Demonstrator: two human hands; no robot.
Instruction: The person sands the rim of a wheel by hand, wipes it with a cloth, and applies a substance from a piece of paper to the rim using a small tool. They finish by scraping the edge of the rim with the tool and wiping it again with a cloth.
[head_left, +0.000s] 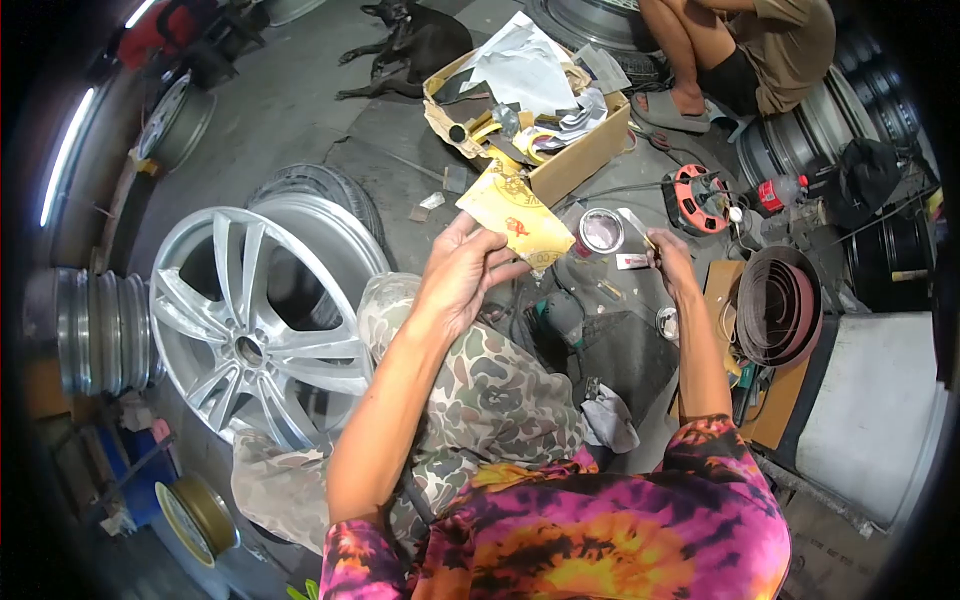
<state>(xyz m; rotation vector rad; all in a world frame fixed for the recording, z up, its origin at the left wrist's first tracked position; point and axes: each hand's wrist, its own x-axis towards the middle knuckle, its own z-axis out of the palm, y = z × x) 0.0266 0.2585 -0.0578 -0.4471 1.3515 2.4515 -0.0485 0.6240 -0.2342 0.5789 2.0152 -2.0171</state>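
Observation:
My left hand (465,265) grips a yellow sheet (517,218) with dark and red printing, which looks like the back of a sandpaper sheet. My right hand (673,262) is closed on a putty knife (637,226), its pale flat blade pointing up and left. Between the hands an open tin (601,231) stands on the floor, with pinkish-grey stuff on its side. A small red and white tube or packet (632,261) lies just below the tin. Close to my left leg leans a silver alloy wheel (247,345).
A cardboard box (580,160) of scraps stands ahead, with a black dog (420,45) lying behind it. Another person (770,50) sits at the upper right. An orange cable reel (697,198), a bottle (781,192), a power tool (557,320) and a brown abrasive roll (778,305) lie around.

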